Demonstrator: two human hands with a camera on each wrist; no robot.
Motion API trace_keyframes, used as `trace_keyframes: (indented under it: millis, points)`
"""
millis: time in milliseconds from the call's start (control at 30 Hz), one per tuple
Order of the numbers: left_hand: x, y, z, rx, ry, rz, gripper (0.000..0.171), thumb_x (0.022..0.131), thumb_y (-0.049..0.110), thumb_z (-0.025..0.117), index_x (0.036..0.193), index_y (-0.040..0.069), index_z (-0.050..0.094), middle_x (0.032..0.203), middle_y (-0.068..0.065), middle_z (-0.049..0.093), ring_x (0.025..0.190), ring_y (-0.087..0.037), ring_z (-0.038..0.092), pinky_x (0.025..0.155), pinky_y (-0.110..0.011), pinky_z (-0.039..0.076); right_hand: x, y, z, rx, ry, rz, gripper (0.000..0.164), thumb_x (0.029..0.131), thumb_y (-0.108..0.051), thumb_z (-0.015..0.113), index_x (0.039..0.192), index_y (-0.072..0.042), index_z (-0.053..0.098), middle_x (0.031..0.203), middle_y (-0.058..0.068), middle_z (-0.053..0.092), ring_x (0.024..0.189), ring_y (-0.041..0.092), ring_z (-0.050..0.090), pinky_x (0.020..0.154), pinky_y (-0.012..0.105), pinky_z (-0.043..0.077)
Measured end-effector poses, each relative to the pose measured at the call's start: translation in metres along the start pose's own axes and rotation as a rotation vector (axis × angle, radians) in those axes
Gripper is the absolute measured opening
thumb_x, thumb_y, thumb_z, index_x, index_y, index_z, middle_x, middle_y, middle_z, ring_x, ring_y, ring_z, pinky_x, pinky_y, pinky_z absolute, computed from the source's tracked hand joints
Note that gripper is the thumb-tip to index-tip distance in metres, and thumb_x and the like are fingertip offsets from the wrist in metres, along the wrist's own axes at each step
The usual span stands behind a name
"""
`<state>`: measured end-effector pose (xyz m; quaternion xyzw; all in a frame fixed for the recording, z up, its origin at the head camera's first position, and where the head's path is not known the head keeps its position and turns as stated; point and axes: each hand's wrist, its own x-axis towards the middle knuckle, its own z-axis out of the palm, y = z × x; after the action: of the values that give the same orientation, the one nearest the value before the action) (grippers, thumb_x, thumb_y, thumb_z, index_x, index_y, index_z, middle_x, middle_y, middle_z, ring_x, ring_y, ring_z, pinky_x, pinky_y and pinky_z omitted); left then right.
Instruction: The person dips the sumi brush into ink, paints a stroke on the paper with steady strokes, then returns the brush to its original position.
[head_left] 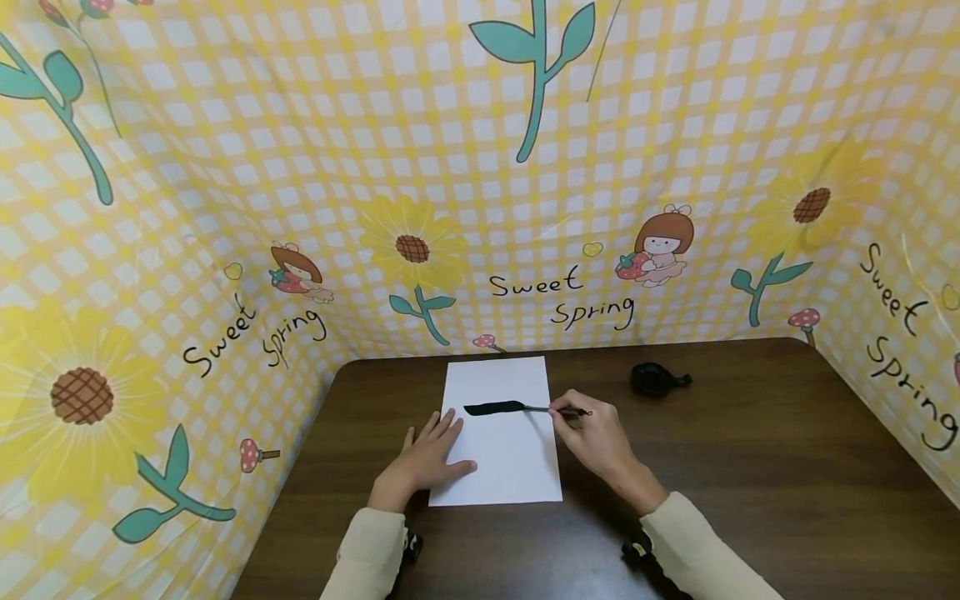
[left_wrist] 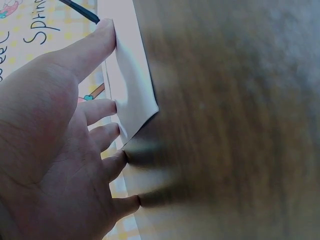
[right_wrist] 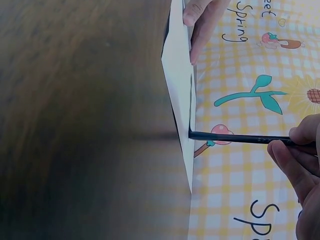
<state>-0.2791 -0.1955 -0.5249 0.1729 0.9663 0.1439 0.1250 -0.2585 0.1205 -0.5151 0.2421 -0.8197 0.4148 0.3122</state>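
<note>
A white sheet of paper (head_left: 498, 467) lies on the dark wooden table, with a thick black stroke (head_left: 491, 408) across its upper half. My right hand (head_left: 596, 433) pinches a thin black paintbrush (head_left: 536, 409) between thumb and fingers. The brush tip meets the right end of the stroke; in the right wrist view the paintbrush (right_wrist: 240, 138) touches the paper. My left hand (head_left: 427, 458) rests on the paper's left edge with fingers spread. In the left wrist view, the left hand's thumb and some fingertips touch the sheet (left_wrist: 130, 75), while the others reach the table.
A small black bottle-like object (head_left: 656, 379) with a narrow end lies on the table (head_left: 750, 467) to the right, beyond my right hand. A yellow checked cloth (head_left: 465, 167) with flowers and lettering surrounds the table at the back and sides.
</note>
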Motion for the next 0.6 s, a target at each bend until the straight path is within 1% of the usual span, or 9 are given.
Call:
trace_keyframes:
  millis: [200, 433, 600]
  points:
    - [0.0003, -0.0004, 0.0006, 0.004, -0.004, -0.004, 0.091, 0.1, 0.06, 0.065, 0.169, 0.01, 0.032, 0.18, -0.012, 0.018, 0.166, -0.042, 0.014, 0.126, -0.077, 0.01, -0.0004, 0.0017, -0.0007, -0.005, 0.005, 0.001, 0.02, 0.086, 0.011, 0.08, 0.09, -0.007, 0.075, 0.087, 0.003, 0.079, 0.078, 0.015, 0.079, 0.065, 0.023, 0.063]
    - [0.0012, -0.0012, 0.0013, 0.008, -0.015, -0.006, 0.089, 0.102, 0.06, 0.063, 0.17, 0.012, 0.03, 0.18, -0.01, 0.016, 0.167, -0.041, 0.011, 0.127, -0.077, 0.009, 0.0001, 0.0006, -0.0018, 0.006, 0.007, -0.002, 0.019, 0.086, 0.011, 0.08, 0.091, -0.007, 0.075, 0.088, 0.004, 0.079, 0.079, 0.016, 0.08, 0.065, 0.023, 0.063]
    - [0.0017, -0.0015, 0.0005, 0.003, -0.009, -0.005, 0.09, 0.101, 0.06, 0.064, 0.169, 0.011, 0.031, 0.18, -0.011, 0.018, 0.167, -0.041, 0.012, 0.127, -0.077, 0.009, 0.0009, 0.0004, -0.0022, 0.009, 0.007, -0.003, 0.018, 0.087, 0.011, 0.079, 0.091, -0.006, 0.075, 0.087, 0.004, 0.079, 0.079, 0.017, 0.08, 0.064, 0.022, 0.062]
